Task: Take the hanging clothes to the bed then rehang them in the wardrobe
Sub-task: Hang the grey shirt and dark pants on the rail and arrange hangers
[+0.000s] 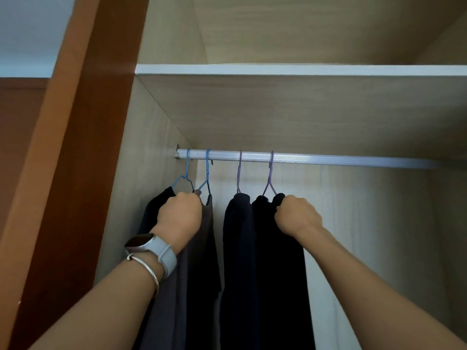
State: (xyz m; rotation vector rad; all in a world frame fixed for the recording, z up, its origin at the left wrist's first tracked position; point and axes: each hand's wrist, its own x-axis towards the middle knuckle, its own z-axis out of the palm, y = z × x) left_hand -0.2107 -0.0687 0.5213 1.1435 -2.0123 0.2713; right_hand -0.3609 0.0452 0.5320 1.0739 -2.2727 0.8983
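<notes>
Inside the wardrobe, a silver rail (328, 159) carries several wire hangers with dark clothes. Two blue hangers (207, 170) hang at the left end, two purple hangers (271, 173) to their right. My left hand (180, 218) is closed around the tops of the garments on the blue hangers, a black one and a grey-brown one (192, 274). My right hand (297, 215) grips the shoulder of the black garment (278, 274) on the rightmost purple hanger. A dark navy garment (237, 248) hangs between my hands, untouched.
A white-edged shelf (303, 69) runs above the rail. The wardrobe's left side wall (141, 178) stands close to the blue hangers, with an orange-brown door frame (75, 147) beyond it. The rail's right stretch carries no hangers.
</notes>
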